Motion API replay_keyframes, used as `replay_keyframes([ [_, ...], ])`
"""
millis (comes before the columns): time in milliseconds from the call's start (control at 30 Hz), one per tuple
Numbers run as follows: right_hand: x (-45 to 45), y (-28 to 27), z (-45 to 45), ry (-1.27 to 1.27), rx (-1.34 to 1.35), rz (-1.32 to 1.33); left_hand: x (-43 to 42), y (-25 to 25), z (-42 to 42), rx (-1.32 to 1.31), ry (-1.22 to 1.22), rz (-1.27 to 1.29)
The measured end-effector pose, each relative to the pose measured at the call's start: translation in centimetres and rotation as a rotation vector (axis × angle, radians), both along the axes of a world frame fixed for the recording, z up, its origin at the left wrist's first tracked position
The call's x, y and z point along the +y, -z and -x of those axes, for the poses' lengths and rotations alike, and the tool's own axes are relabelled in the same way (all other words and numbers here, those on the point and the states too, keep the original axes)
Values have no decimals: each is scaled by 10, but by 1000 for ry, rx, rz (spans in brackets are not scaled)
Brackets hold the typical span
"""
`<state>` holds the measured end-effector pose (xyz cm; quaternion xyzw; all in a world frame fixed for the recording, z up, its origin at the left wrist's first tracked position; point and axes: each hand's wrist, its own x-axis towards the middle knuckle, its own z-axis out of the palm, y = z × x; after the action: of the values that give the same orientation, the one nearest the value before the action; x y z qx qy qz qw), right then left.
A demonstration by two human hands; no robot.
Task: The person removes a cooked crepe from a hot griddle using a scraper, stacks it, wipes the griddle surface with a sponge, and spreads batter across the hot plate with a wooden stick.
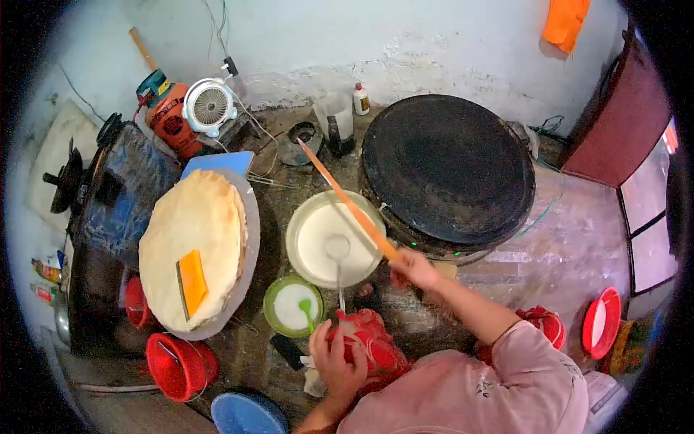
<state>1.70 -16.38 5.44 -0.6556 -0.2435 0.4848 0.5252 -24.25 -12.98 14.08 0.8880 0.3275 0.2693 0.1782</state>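
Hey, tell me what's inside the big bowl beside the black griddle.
The bowl holds white liquid with a ladle in it, handle over the near rim. The liquid hides the bottom; the stick in the right hand covers a strip.

The single camera sits on the person's head and looks from above, forward and steeply down. It is quite close to the left hand (338, 365) and the right hand (416, 270); the shirt (463, 394) takes the near edge, the wall (303, 43) the far side. Dark curves surround this wide view.
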Motion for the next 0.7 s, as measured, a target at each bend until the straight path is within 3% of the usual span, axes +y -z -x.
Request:
replay_keyframes([
  [100,8,7,-54,77,-514,37,1,0,1,-23,41,31],
  [167,2,-18,-83,164,-1153,161,1,4,1,-43,65,-19],
  [233,-5,-18,-113,198,-1284,320,-2,7,0,-71,49,-28],
  [267,-6,-33,-115,206,-1139,557,-2,8,0,-97,40,-28],
  [367,-15,-36,-96,-24,-1249,655,-3,11,1,-156,35,-26],
  [500,-30,-17,-104,76,-1256,606,-6,11,2,-199,54,-7],
  [533,-35,-5,-103,5,-1399,456,-4,12,2,-204,59,-11],
  [633,-40,-16,-105,155,-1338,630,-8,14,5,-214,63,3],
  [700,-41,-29,-98,100,-1356,617,-7,10,4,-194,82,19],
])
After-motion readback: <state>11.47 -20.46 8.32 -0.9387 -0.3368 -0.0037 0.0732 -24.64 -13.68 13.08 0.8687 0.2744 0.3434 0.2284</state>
